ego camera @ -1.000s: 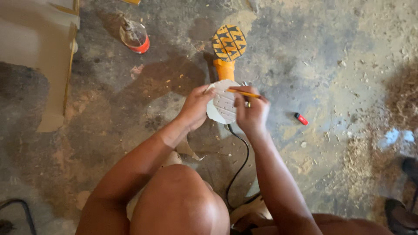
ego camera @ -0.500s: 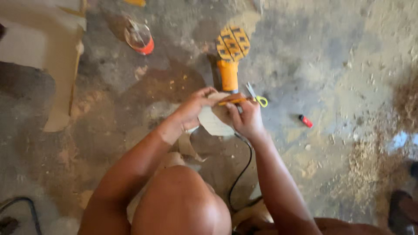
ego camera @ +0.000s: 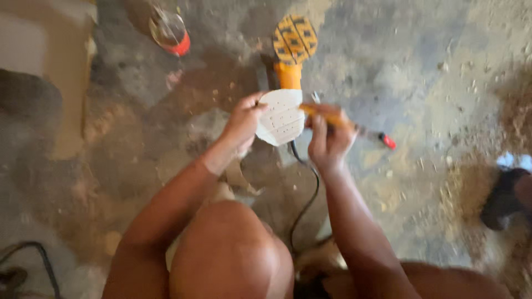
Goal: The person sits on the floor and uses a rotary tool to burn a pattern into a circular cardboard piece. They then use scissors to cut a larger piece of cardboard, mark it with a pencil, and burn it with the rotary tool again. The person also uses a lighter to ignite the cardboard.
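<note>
**Perforated Sheet Held Above an Upturned Sander**

The left hand (ego camera: 242, 123) grips a white, shield-shaped sheet with rows of small holes (ego camera: 280, 117) by its left edge, thumb on the upper face and fingers beneath. This keeps the perforated face turned up toward the camera and most of it uncovered.

The right hand (ego camera: 327, 138) is closed around a thin orange-handled tool (ego camera: 328, 114), apparently a pencil or small driver; blur prevents identification. The tool lies across the sheet's right edge, so that end rests against the work surface.

The sheet is raised off the floor, directly above the orange body of a corded detail sander (ego camera: 290, 55). The sander lies on the dusty concrete floor (ego camera: 421, 72) with its yellow-and-black patterned pad facing up. Its black cable (ego camera: 308, 202) runs back between the arms.

A clear container with a red base (ego camera: 170, 32) stands well apart, upper left. A small red-tipped object (ego camera: 387, 140) lies on the floor just right of the hands.
</note>
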A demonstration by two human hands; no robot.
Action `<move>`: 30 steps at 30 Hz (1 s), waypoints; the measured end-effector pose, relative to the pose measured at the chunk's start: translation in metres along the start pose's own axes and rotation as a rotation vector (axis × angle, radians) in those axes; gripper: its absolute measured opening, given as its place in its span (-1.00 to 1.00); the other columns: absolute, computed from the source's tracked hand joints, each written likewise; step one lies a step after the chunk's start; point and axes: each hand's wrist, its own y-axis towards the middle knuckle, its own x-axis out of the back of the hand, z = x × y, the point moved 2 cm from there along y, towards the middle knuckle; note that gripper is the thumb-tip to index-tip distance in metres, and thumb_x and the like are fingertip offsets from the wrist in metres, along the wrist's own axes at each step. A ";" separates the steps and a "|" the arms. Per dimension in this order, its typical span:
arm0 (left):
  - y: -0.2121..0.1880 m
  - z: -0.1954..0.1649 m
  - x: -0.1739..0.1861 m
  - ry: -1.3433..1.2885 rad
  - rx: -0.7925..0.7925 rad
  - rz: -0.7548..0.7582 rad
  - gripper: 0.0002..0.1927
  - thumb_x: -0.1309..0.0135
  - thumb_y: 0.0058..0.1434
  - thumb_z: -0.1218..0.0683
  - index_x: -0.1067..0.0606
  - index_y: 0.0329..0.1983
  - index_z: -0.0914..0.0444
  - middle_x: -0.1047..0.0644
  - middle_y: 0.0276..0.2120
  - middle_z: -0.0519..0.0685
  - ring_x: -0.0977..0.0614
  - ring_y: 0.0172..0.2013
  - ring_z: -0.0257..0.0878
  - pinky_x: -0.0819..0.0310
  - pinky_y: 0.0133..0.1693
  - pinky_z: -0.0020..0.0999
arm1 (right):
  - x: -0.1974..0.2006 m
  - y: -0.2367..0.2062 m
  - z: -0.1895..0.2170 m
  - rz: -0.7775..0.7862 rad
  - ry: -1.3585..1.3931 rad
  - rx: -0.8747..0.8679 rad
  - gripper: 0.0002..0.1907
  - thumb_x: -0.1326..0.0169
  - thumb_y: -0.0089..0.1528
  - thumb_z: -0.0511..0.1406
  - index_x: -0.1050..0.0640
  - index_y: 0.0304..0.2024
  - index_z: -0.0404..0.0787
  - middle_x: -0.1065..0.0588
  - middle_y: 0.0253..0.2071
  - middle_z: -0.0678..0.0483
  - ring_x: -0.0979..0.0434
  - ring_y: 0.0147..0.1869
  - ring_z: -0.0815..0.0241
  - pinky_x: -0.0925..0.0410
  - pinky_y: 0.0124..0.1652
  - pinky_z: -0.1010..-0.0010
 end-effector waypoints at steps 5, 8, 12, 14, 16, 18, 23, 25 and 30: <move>0.008 -0.001 -0.001 0.105 -0.218 0.072 -0.65 0.08 0.36 0.24 -0.50 0.18 0.35 -0.62 -0.03 0.02 -0.62 -0.04 -0.26 -0.50 0.06 -0.32 | -0.021 0.002 0.016 0.169 -0.147 0.292 -0.83 -0.07 0.33 -0.45 -0.58 -0.03 -0.27 -0.60 -0.09 -0.06 -0.63 -0.06 0.09 -0.48 -0.05 0.32; 0.010 0.001 0.003 -0.001 -0.158 0.014 -0.69 0.07 0.33 0.24 -0.51 0.10 0.37 -0.63 -0.10 0.03 -0.66 -0.10 -0.21 -0.55 0.02 -0.27 | -0.026 -0.002 0.017 0.029 0.092 0.060 -0.82 -0.02 0.39 -0.46 -0.57 0.01 -0.28 -0.62 -0.07 -0.04 -0.56 -0.24 0.22 -0.45 -0.17 0.45; 0.009 -0.005 0.002 0.100 -0.169 -0.038 -0.72 0.08 0.35 0.23 -0.54 0.05 0.35 -0.63 -0.15 0.01 -0.62 -0.16 -0.26 -0.52 -0.04 -0.30 | -0.037 -0.006 0.030 0.167 -0.066 0.146 -0.79 -0.05 0.32 -0.48 -0.59 -0.01 -0.28 -0.62 -0.12 -0.05 -0.63 -0.11 0.15 -0.46 -0.09 0.44; 0.004 -0.008 -0.003 0.103 -0.162 -0.003 -0.73 0.10 0.36 0.23 -0.56 0.03 0.34 -0.63 -0.17 -0.01 -0.62 -0.19 -0.27 -0.53 -0.09 -0.31 | -0.038 -0.005 0.033 0.205 -0.013 -0.051 -0.81 -0.07 0.32 -0.47 -0.62 -0.03 -0.28 -0.64 -0.15 -0.05 -0.61 -0.25 0.20 -0.45 -0.23 0.50; -0.001 -0.012 -0.007 0.047 -0.148 0.014 -0.76 0.12 0.40 0.21 -0.55 -0.02 0.32 -0.63 -0.20 -0.02 -0.64 -0.24 -0.25 -0.59 -0.15 -0.28 | -0.036 -0.004 0.038 0.142 -0.047 0.045 -0.80 -0.05 0.35 -0.48 -0.61 0.00 -0.28 -0.63 -0.16 -0.03 -0.59 -0.26 0.24 -0.43 -0.20 0.49; -0.003 -0.013 -0.008 0.067 -0.084 -0.025 -0.76 0.08 0.37 0.24 -0.56 0.01 0.31 -0.62 -0.22 -0.02 -0.62 -0.26 -0.27 -0.57 -0.19 -0.30 | -0.035 -0.004 0.039 0.122 -0.095 0.137 -0.80 -0.04 0.36 -0.48 -0.59 0.01 -0.28 -0.62 -0.14 -0.03 -0.59 -0.17 0.21 -0.44 -0.12 0.44; 0.003 -0.007 -0.006 0.052 -0.084 -0.018 -0.72 0.11 0.35 0.23 -0.58 0.00 0.29 -0.65 -0.19 -0.05 -0.66 -0.19 -0.28 -0.57 -0.10 -0.36 | -0.042 -0.006 0.018 0.187 0.035 0.023 -0.78 -0.02 0.34 -0.49 -0.59 0.01 -0.29 -0.60 -0.12 -0.04 -0.60 -0.20 0.26 -0.48 -0.19 0.45; 0.003 -0.001 -0.003 -0.040 -0.101 0.007 -0.74 0.11 0.34 0.24 -0.57 -0.03 0.31 -0.66 -0.20 -0.04 -0.67 -0.20 -0.22 -0.60 -0.09 -0.29 | -0.041 -0.005 0.009 0.079 0.075 -0.012 -0.79 -0.02 0.39 -0.48 -0.60 0.03 -0.29 -0.57 -0.23 0.00 -0.53 -0.25 0.27 -0.42 -0.23 0.45; 0.005 0.008 0.004 -0.009 -0.039 -0.085 -0.77 0.11 0.40 0.18 -0.56 -0.04 0.29 -0.65 -0.18 -0.05 -0.64 -0.14 -0.29 -0.52 -0.05 -0.38 | -0.034 -0.007 0.001 0.149 -0.199 0.179 -0.83 -0.06 0.34 -0.43 -0.60 -0.03 -0.26 -0.60 -0.22 -0.02 -0.59 -0.20 0.19 -0.41 -0.19 0.37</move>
